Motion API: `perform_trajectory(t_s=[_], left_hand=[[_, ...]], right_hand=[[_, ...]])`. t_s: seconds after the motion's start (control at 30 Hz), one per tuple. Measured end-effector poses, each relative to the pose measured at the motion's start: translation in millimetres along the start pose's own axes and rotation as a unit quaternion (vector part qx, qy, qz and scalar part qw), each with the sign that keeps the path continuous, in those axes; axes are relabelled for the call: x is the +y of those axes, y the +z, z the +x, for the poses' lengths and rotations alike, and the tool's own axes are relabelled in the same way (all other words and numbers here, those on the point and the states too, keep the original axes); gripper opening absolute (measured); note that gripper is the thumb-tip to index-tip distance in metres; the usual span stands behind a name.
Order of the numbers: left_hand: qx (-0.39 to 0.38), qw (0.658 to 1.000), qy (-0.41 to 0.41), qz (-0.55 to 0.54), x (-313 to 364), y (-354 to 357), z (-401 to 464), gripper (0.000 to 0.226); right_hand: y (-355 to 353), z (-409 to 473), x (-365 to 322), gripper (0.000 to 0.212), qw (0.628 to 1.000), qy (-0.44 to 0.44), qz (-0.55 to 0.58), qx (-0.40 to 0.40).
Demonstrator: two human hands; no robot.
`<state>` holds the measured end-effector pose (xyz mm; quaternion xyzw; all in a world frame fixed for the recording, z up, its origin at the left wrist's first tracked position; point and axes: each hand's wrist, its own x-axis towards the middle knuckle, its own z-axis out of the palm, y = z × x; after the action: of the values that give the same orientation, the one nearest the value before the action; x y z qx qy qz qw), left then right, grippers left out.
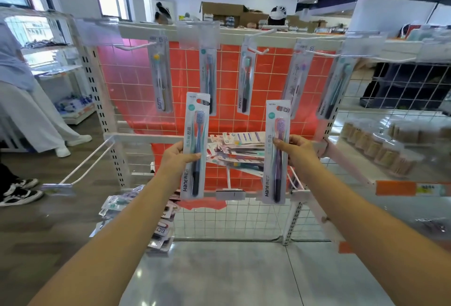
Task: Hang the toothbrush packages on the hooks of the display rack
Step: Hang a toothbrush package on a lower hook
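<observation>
Forearms: 2, bare, reaching up from the bottom corners toward the rack.
Left hand [179,156]: thumb and fingers pinched on the left edge of a blue-brush package [195,147], gripped near mid-height.
Blue-brush package: upright, held in front of the rack's lower crossbar; hang hole at its top free of any hook; "Hane" printed down the lower card.
Right hand [296,149]: fingers and thumb clamped on the right edge of a purple-brush package [277,152].
Purple-brush package: upright, level with the other, well apart from it; top hole likewise on no hook.
Display rack [111,120]: white perforated uprights, wire grid, red tiled backing [227,90].
Hooks [258,49]: white prongs along the top bar, with clear label holders at the tips.
Hung packages: 5 across the top row, 1 with a yellow-headed brush [159,73] at the left, 1 with a teal head [335,88] at the far right, tilted.
Loose pile [238,149]: more packages lying flat on the middle level, between the 2 held ones.
Lower heap [158,227]: further packages spilling at the rack's lower left.
Floor [219,276]: glossy grey panel beneath the rack.
Left side: person in pale wide trousers [34,115]; black-and-white sneakers [20,191] nearer the edge.
Right side: shelf of clear jars [380,144].
</observation>
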<state>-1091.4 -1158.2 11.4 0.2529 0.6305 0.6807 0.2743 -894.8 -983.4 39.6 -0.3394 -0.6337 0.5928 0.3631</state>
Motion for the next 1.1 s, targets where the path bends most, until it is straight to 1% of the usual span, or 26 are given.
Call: perform_trajectory(t_s=[0.27,0.37,0.6,0.7,0.87,1.03,1.1], left_hand=[[0.009,1.0,0.017,0.006,12,-1,-1,0.024],[0.001,1.0,0.022,0.01,17,4,0,0.023],[0.0,1.0,0.025,-0.019,26,6,14,0.025],[-0.003,0.998,0.04,-0.044,36,5,22,0.028],[0.004,0.992,0.097,-0.076,63,2,38,0.026],[-0.029,0.989,0.119,-0.079,73,9,50,0.025],[-0.027,0.988,0.123,-0.084,75,11,56,0.026]], right_hand=[[-1,-4,3,0.006,1.0,0.012,-0.003,0.009],[1,-3,1,0.006,1.0,0.007,-0.009,0.007],[14,-1,0,0.006,1.0,0.012,-0.02,-0.006],[22,1,1,0.004,1.0,0.013,-0.019,-0.011],[35,2,5,0.002,0.999,0.0,-0.019,-0.031],[38,12,3,0.008,0.998,-0.007,-0.038,-0.04],[39,17,1,0.004,0.999,-0.007,-0.04,-0.037]])
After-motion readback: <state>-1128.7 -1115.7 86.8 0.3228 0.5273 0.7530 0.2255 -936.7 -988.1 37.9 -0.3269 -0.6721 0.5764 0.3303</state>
